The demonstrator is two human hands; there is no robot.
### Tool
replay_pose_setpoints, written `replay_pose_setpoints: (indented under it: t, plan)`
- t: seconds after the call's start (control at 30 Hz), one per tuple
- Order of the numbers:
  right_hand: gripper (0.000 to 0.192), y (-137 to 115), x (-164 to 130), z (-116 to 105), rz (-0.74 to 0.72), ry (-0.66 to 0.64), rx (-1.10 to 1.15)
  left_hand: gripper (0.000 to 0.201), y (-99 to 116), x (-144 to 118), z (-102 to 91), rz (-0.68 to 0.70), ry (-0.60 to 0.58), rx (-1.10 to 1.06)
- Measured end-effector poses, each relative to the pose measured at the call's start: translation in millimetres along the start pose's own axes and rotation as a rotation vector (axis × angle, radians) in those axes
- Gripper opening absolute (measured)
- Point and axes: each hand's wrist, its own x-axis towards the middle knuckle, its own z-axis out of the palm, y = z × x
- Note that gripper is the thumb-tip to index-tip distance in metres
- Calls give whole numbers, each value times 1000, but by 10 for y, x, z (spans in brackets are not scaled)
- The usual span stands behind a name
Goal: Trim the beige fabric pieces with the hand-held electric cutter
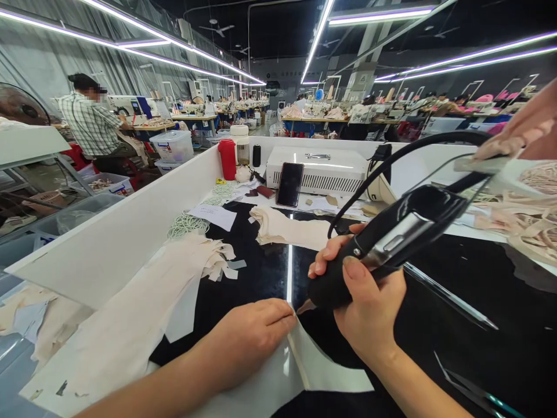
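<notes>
My right hand [369,296] is wrapped around a bulky black corded handheld tool [391,232] with a silver side panel. Its narrow tip points down and left, close to the fingertips of my left hand. My left hand [256,334] is closed, its fingers pinching the upper end of a thin cream strip [298,354]. That strip runs along a pale sheet [331,371] on the glossy black work surface [256,267]. Exactly where the tool tip touches is hard to see.
Stacked cream fabric pieces [134,307] lie left; another cream piece [287,226] lies ahead. A pen [452,296] and tweezers [470,389] are at right. Behind stand a phone [290,184], a white vented box [317,168] and a red cup [227,159]. Another person's blurred hand [517,125] shows upper right.
</notes>
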Motion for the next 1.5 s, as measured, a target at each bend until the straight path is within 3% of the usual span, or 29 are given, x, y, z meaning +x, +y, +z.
replay_pose_setpoints:
  t: [0.3,0.57,1.07,1.23,1.5]
  plan:
    - [26,11,-30,-3,-19,-24,-28,30,2,4,-25,6,27,1]
    - [37,-87,-74,-33,-20,10,-19,28,-15,-46,-16,10,43,47]
    - [29,-113,-115,-42,-7,-11,-30,27,-50,-77,-54,30,15,63]
    - [35,-188,-109,-102,-19,15,3,24,19,25,-133,85,60,44]
    - [38,-176,-165,-106,-9,18,-8,26,143,90,-165,72,-2,-48]
